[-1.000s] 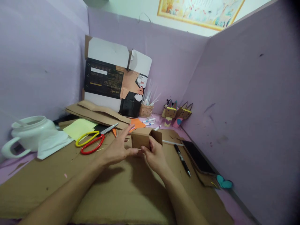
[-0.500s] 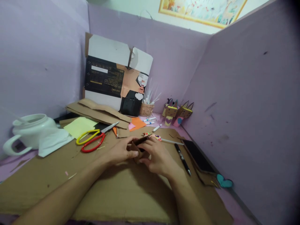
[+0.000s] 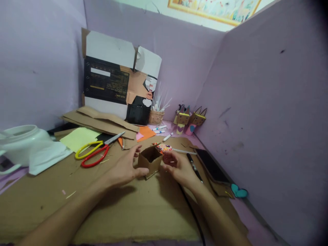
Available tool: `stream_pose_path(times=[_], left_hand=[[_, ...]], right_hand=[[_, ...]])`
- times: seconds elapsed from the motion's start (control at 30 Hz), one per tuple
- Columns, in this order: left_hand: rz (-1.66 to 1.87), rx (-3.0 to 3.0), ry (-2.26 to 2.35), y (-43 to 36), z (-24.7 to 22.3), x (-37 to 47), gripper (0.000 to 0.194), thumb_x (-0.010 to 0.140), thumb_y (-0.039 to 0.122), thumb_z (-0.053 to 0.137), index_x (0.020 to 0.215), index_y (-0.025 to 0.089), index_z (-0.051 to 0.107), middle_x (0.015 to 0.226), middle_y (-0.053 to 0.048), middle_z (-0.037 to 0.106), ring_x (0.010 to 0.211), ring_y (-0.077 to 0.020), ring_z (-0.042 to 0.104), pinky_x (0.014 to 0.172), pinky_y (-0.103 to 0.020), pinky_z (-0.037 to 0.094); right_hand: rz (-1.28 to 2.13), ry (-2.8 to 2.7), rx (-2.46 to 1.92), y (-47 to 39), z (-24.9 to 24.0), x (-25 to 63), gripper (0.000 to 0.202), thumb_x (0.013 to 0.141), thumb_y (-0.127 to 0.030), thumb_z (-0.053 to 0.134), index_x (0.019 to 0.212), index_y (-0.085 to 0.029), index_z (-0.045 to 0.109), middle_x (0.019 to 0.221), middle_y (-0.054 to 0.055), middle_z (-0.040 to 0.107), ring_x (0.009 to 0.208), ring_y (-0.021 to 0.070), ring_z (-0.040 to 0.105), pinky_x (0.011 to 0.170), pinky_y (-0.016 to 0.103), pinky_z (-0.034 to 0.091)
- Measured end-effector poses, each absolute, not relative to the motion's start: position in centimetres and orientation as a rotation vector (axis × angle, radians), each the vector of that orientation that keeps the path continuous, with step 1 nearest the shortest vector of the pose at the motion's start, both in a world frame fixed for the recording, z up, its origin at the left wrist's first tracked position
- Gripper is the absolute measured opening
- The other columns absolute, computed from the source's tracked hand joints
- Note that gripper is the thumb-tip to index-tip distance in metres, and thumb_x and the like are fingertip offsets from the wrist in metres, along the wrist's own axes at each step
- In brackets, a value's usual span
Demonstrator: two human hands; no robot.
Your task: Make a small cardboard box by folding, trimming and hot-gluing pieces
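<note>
A small open-topped cardboard box [image 3: 151,165] stands on the large cardboard sheet [image 3: 115,213] in front of me, its dark inside showing. On its left, my left hand [image 3: 128,165] is open, thumb and fingers spread, with the thumb tip close to the box's lower front. My right hand [image 3: 178,167] is beside the right wall, fingers apart and loosely bent; whether its fingertips touch the wall I cannot tell. Behind the box lies a colourfully patterned piece [image 3: 164,147] with a pale stick.
Red-and-yellow scissors [image 3: 94,150] lie open at left, near a white pot [image 3: 28,140]. A black pen [image 3: 194,166] and a phone [image 3: 212,165] lie at right. A dark cable [image 3: 191,208] runs beneath my right forearm. Cardboard strips [image 3: 102,121] and markers [image 3: 167,137] sit farther back.
Both hands have spread apart from the cardboard box, which they were gripping, and its opening now shows. A dark cable has come into view near my right forearm. The view has shifted slightly.
</note>
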State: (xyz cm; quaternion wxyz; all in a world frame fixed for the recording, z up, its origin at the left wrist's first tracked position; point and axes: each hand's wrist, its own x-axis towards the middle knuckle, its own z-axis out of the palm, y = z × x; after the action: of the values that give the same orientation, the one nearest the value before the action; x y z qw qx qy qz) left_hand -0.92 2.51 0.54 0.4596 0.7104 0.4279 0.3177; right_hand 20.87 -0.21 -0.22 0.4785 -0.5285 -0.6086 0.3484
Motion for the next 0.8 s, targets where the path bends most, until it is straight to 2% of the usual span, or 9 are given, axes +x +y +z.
stream_pose_path(times=[0.1,0.23,0.3,0.37,0.43,0.57,0.7,0.8], left_hand=[[0.804,1.824,1.101,1.4,0.5,-0.1,0.087,0.063,0.031,0.072,0.138,0.018,0.029,0.135,-0.017,0.048,0.118,-0.0338,0.052,0.097,-0.048,0.042],[0.799,1.829,1.04,1.0,0.5,0.2,0.066,0.065,0.017,0.064,0.127,0.019,0.041,0.121,-0.011,0.059,0.102,-0.0282,0.061,0.088,-0.042,0.049],[0.762,1.802,0.982,1.1,0.7,0.1,0.062,0.063,0.015,0.062,0.122,0.02,0.044,0.119,-0.01,0.061,0.101,-0.0274,0.062,0.085,-0.04,0.05],[0.73,1.781,0.943,1.2,1.1,0.0,0.06,0.063,0.016,0.062,0.121,0.019,0.044,0.121,-0.011,0.06,0.103,-0.0274,0.061,0.086,-0.04,0.05],[0.712,1.771,0.924,1.1,1.3,0.0,0.063,0.064,0.017,0.062,0.124,0.019,0.042,0.124,-0.012,0.058,0.105,-0.0275,0.06,0.089,-0.041,0.048],[0.706,1.767,0.982,1.2,1.0,0.0,0.081,0.063,0.018,0.062,0.138,0.016,0.03,0.133,-0.016,0.051,0.117,-0.0302,0.053,0.099,-0.044,0.041],[0.7,1.692,0.846,1.7,0.2,-0.5,0.088,0.066,0.026,0.065,0.143,0.015,0.023,0.139,-0.017,0.046,0.123,-0.0308,0.048,0.101,-0.043,0.039],[0.73,1.543,0.84,2.1,0.5,-0.7,0.089,0.068,0.041,0.068,0.142,0.014,0.025,0.143,-0.019,0.04,0.127,-0.0311,0.044,0.1,-0.041,0.041]], right_hand=[[0.884,-1.505,-1.259,-0.9,-0.6,19.7,0.025,0.061,-0.009,0.061,0.084,-0.019,0.059,0.076,0.0,0.062,0.067,0.0139,0.06,0.064,0.028,0.05],[0.886,-1.519,-1.25,-2.0,-0.7,19.5,0.021,0.061,-0.012,0.065,0.076,-0.02,0.054,0.073,-0.002,0.057,0.065,0.0138,0.056,0.062,0.028,0.048],[0.886,-1.475,-1.257,-2.1,-0.7,19.7,0.03,0.058,-0.015,0.07,0.083,-0.019,0.054,0.084,0.002,0.059,0.072,0.0164,0.058,0.065,0.031,0.05],[0.936,-1.435,-1.238,-2.0,-0.7,19.6,0.051,0.054,-0.017,0.075,0.101,-0.02,0.054,0.103,0.007,0.06,0.086,0.0211,0.06,0.069,0.033,0.051],[1.034,-1.431,-1.182,-1.8,-0.6,19.4,0.065,0.055,-0.017,0.075,0.115,-0.021,0.052,0.118,0.01,0.058,0.099,0.0248,0.06,0.074,0.035,0.052],[1.176,-1.424,-1.098,-1.4,-0.6,18.9,0.056,0.057,-0.017,0.072,0.111,-0.021,0.059,0.125,0.008,0.06,0.106,0.0252,0.059,0.086,0.037,0.05],[1.206,-1.411,-1.091,-1.4,-0.4,18.7,0.062,0.057,-0.017,0.074,0.117,-0.022,0.058,0.123,0.008,0.061,0.099,0.0235,0.063,0.079,0.035,0.053],[1.186,-1.441,-1.104,-1.7,-0.3,18.7,0.071,0.058,-0.018,0.074,0.125,-0.024,0.052,0.124,0.008,0.06,0.095,0.0231,0.064,0.074,0.035,0.054]])
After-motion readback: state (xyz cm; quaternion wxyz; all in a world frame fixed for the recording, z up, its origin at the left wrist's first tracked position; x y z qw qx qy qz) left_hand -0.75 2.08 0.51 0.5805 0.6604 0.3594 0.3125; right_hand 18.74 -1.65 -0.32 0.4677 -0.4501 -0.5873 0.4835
